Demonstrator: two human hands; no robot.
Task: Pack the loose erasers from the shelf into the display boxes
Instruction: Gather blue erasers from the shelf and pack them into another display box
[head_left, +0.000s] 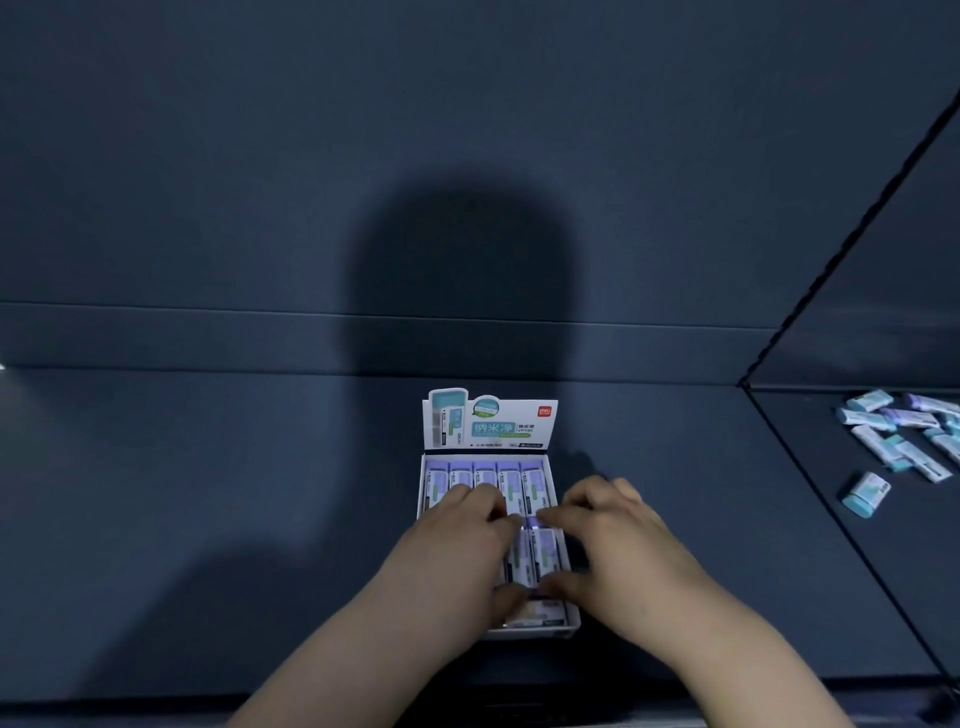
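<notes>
Lying in the display box (488, 426) at lower centre, the packed erasers (543, 553) are being gripped by the left hand (457, 540) and right hand (608, 540), fingers curled; loose erasers (893, 436) are lying at right.

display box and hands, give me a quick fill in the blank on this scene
The lid of the display box stands ___ at the back.
The left hand and the right hand both touch the packed erasers inside the ___.
The loose erasers lie on the shelf to its ___.
Missing: upright, box, right.
</notes>
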